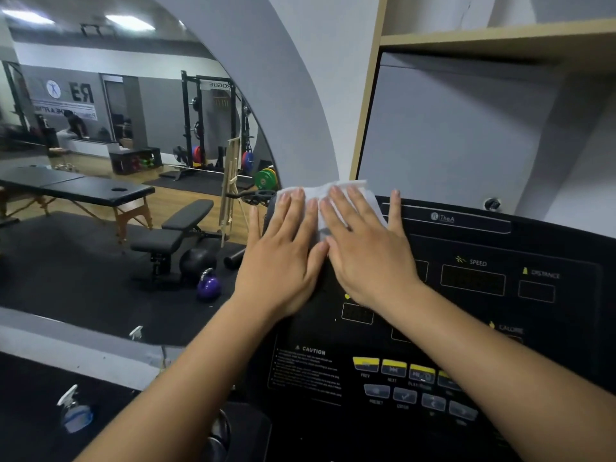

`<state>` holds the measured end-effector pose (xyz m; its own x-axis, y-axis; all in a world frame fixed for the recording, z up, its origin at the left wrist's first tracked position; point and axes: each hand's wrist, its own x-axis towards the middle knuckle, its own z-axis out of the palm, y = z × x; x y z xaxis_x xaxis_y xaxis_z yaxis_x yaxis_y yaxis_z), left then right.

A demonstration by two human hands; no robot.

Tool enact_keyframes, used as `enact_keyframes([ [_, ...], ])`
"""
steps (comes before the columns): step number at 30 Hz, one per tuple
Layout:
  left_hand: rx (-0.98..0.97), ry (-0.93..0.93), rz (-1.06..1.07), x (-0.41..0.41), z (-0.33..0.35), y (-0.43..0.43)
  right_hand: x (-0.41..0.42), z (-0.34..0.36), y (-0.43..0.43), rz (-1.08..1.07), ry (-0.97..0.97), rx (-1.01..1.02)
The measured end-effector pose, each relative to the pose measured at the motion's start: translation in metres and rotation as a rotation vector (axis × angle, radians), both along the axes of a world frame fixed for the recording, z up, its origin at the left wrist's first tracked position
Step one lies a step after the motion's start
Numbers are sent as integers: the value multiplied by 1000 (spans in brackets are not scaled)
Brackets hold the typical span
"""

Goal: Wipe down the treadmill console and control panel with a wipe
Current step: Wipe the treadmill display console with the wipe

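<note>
The white wipe [318, 195] lies flat on the treadmill console [466, 235], at about 11 o'clock on its black face, with its far edge at the top rim. The left hand [283, 251] and right hand [366, 251] press it side by side, palms down. The fingers [353, 208] are straight and slightly spread, pinching nothing.

This looks like an early pass over the top corner. The SPEED display [472, 280] at 3 o'clock from the hands, the yellow control buttons [393, 366] at 5 o'clock and the caution label [308, 371] at 6 o'clock all lie outside the wipe.

The next move likely calls for a flat sweep toward 3 o'clock, then lower rows, pressing lightly over the keys.

At 8 o'clock stands what may be a spray bottle [75, 411], though it is blurred.
</note>
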<state>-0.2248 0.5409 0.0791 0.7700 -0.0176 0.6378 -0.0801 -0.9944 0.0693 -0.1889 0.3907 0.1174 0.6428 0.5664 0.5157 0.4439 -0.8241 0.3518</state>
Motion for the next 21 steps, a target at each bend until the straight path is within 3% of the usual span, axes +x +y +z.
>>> enact_keyframes([
  [5,38,29,-42,-36,-59,-22,-24,-47,-38,58,36,-15],
  [13,29,7,48,5,3,-11,4,12,-3,-3,35,45],
  [18,-12,39,-5,-43,-55,-21,-20,-39,-20,125,21,-49],
  [21,11,5,20,-47,-54,-16,-19,-41,-27,132,30,-71],
])
